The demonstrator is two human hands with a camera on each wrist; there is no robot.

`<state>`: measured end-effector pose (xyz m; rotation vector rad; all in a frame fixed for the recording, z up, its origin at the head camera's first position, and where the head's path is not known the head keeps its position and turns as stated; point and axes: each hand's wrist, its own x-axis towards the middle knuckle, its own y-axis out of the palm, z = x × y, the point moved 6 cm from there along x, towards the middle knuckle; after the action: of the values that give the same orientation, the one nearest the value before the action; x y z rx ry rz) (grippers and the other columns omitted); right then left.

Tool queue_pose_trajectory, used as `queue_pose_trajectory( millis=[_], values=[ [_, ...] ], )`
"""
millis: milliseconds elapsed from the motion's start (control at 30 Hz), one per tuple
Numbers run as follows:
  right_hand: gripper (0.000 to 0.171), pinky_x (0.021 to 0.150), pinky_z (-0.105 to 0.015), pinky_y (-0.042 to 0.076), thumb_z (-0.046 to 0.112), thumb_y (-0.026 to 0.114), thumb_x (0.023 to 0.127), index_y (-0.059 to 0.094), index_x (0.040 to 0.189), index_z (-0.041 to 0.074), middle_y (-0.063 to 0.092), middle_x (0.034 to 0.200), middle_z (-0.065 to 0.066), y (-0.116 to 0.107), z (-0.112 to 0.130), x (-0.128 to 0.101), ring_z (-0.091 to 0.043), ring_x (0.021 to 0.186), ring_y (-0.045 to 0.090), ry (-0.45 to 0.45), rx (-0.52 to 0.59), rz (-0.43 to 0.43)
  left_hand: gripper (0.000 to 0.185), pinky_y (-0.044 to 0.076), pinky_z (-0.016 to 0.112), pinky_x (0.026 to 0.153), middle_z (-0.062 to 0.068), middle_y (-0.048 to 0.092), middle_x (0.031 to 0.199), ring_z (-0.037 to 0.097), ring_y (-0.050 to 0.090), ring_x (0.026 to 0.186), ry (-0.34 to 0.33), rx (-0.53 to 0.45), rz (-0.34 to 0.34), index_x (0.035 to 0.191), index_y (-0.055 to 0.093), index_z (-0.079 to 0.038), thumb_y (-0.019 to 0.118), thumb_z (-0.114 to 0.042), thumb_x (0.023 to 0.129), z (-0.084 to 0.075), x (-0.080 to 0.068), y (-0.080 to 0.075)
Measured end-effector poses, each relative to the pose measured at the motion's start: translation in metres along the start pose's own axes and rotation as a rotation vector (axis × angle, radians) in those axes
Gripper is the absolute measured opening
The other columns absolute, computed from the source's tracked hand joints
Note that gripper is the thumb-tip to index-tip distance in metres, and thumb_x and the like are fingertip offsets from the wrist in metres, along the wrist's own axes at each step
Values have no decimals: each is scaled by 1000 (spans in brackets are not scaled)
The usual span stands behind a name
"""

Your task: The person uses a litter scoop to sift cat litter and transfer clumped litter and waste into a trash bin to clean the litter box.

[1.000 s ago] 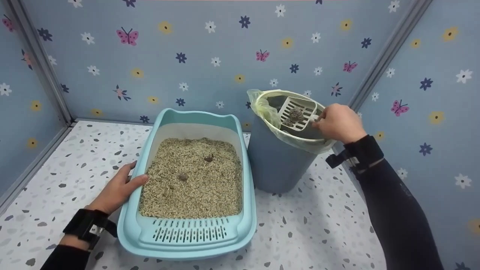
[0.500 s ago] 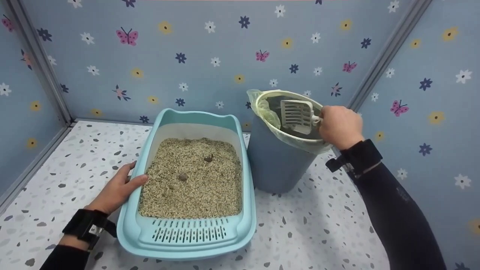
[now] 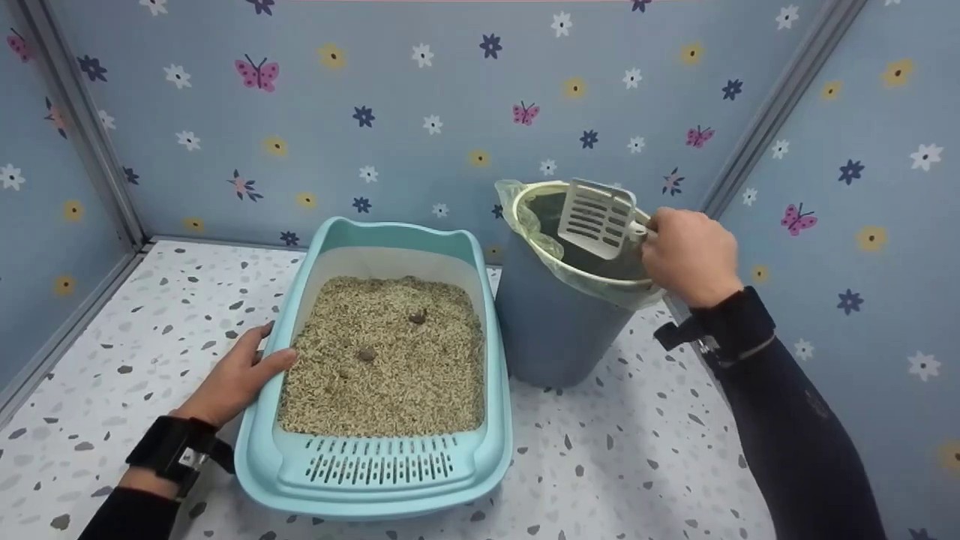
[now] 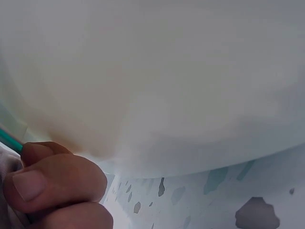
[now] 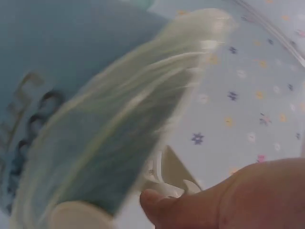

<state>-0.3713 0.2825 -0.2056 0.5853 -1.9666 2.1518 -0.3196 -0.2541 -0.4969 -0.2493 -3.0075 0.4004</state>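
In the head view my right hand (image 3: 691,255) grips the handle of a white slotted litter scoop (image 3: 598,219), held tilted over the mouth of a grey-blue trash bin (image 3: 562,322). No clumps show on the scoop. The right wrist view catches part of the scoop (image 5: 164,188) beside my thumb. My left hand (image 3: 234,375) holds the left rim of a light-blue litter box (image 3: 390,499), thumb over the edge and fingers curled underneath, as the fingers (image 4: 57,183) in the left wrist view show. Inside lies tan granular litter (image 3: 390,390) with two dark clumps on top.
A pale yellow-green bag (image 3: 517,206) lines the bin and folds over its rim. The bin stands right beside the litter box. Both rest on a white speckled surface (image 3: 600,472), enclosed by blue flowered panels (image 3: 420,97) at the back and sides.
One second ago the scoop carried grey clumps over the bin; it has since tipped and they are gone from it. The scoop has then risen slightly. My left hand stays put.
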Motion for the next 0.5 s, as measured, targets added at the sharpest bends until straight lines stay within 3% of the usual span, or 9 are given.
queue_pose_trajectory(
  millis=[100, 267, 500],
  values=[
    [20, 59, -53, 53, 19, 72, 104, 79, 110, 1, 79, 100, -19, -15, 13, -8, -37, 77, 68, -8, 91, -5, 81, 67, 40, 87, 42, 56, 148, 45, 74, 117, 7, -9, -1, 177, 10, -1, 56, -33, 118, 0, 0, 0],
    [26, 57, -42, 46, 23, 81, 102, 77, 118, 2, 80, 103, -16, -28, 54, -25, -30, 71, 62, -100, 175, -16, 81, 68, 41, 85, 41, 59, 144, 43, 75, 112, 9, -7, -7, 176, 11, 0, 57, -34, 118, 0, 0, -1],
    [26, 62, -45, 55, 29, 86, 99, 76, 116, 13, 77, 92, -5, 3, 119, -42, -25, 70, 65, -276, 134, 129, 81, 68, 40, 86, 41, 59, 144, 43, 75, 113, 9, 1, -6, 176, 12, 0, 57, -35, 118, -1, 1, 1]
  ],
)
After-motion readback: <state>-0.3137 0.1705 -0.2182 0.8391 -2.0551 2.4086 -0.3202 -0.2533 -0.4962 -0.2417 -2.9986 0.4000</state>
